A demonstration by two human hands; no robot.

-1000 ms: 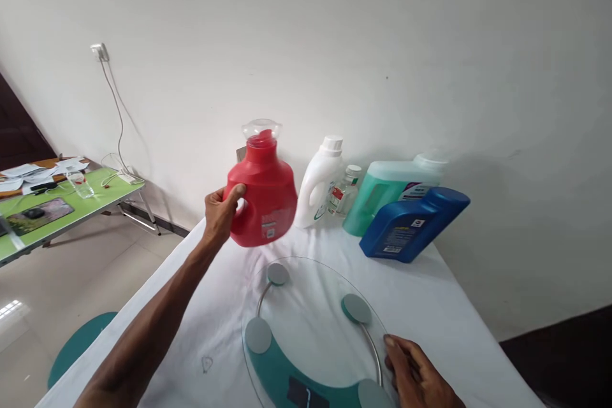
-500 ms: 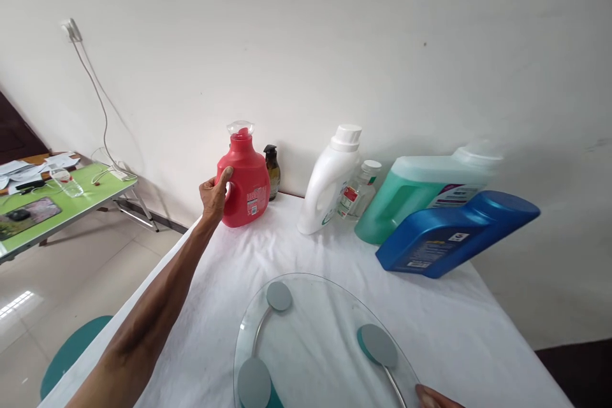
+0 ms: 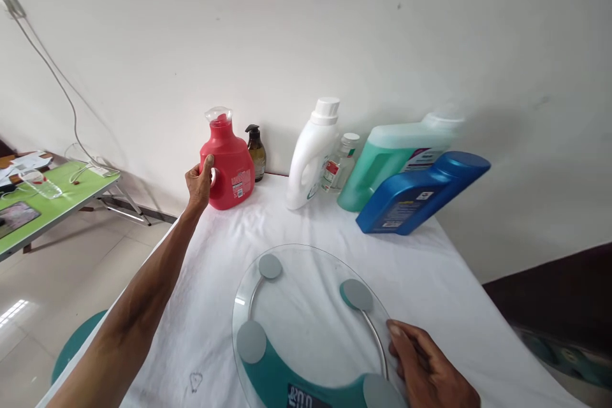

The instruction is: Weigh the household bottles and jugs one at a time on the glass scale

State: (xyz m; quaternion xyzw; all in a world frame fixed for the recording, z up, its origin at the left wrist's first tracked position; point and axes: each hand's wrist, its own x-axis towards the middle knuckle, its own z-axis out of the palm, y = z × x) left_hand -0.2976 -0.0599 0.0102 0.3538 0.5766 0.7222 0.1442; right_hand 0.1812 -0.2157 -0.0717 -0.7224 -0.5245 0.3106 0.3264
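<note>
Left hand (image 3: 198,182), arm fully extended, grips the handle of the red detergent bottle (image 3: 227,162), which stands upright at the table's (image 3: 444,280) far left edge beside a small brown bottle (image 3: 256,152). Setting-down appears complete; release would follow. Right hand (image 3: 425,373) rests fingers-apart against the glass scale (image 3: 306,319) rim, holding nothing.

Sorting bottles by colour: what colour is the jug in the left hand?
Red, with a clear cap: the jug, in the head view.
</note>
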